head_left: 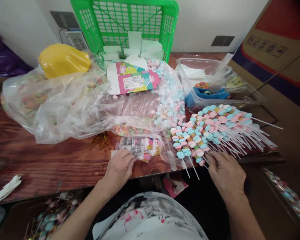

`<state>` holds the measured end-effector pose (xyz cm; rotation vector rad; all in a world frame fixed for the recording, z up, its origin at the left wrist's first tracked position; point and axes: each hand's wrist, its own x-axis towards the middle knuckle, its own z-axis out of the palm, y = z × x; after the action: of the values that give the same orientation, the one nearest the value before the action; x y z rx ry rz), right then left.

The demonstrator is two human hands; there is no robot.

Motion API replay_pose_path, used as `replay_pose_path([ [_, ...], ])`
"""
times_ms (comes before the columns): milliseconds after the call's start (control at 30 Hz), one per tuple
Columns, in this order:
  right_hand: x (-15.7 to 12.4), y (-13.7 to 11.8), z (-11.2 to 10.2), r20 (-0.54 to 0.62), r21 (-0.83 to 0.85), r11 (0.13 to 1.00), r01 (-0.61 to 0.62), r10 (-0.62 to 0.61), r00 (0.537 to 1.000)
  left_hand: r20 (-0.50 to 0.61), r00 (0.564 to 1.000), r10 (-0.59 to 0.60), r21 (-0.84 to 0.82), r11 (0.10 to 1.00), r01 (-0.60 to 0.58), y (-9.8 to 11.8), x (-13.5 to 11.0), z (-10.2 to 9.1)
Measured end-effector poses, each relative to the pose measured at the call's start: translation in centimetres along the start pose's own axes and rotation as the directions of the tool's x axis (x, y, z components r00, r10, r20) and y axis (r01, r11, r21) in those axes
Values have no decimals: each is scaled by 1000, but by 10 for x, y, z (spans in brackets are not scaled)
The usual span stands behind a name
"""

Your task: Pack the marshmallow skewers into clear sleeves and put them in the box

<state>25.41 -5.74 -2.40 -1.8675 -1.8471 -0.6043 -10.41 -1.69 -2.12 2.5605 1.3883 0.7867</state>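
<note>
My left hand (120, 167) is at the table's front edge, its fingers bent and closed on the near edge of the printed plastic bags (137, 147). On the right, my right hand (226, 171) has thumb and fingers drawn together round the stick end of a marshmallow skewer (199, 156); the fingertips are partly hidden. That skewer carries pink and blue marshmallows. Beside and behind it lies a pile of similar marshmallow skewers (222, 120), their white sticks pointing toward me and to the right.
A green basket (173, 30) stands at the back with printed cards (137, 80) before it. Large clear bags of candy (65, 106) cover the left. A clear plastic tray (247, 91) holds a blue tape dispenser (210, 94). Cartons (277, 63) stand at right; a white glove (8, 190) lies left.
</note>
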Motion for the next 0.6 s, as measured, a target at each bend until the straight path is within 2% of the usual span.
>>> replay_pose_path([
  [133,-1,1,-2,-61,81,996,-43,48,997,-75,997,-17,-84,996,11,-6,-2,3],
  [200,2,-1,-10,-135,200,979,-43,71,988,-93,996,10,-104,994,-20,-9,-3,3],
  [267,6,-8,-21,-159,331,943,-16,72,985,-99,995,28,-141,989,-42,-12,-3,3],
  [333,11,-20,-30,-129,445,894,52,6,992,-105,994,12,-196,980,-33,-15,-3,2],
  [400,14,-34,-33,-73,537,833,132,-111,991,-88,996,-31,-246,969,8,-17,-2,2],
  [500,15,-53,-27,-23,624,753,208,-249,968,-70,994,-84,-299,952,60,-18,-1,2],
  [600,13,-61,-17,17,660,720,216,-302,953,-62,992,-106,-339,938,79,-19,-1,2],
])
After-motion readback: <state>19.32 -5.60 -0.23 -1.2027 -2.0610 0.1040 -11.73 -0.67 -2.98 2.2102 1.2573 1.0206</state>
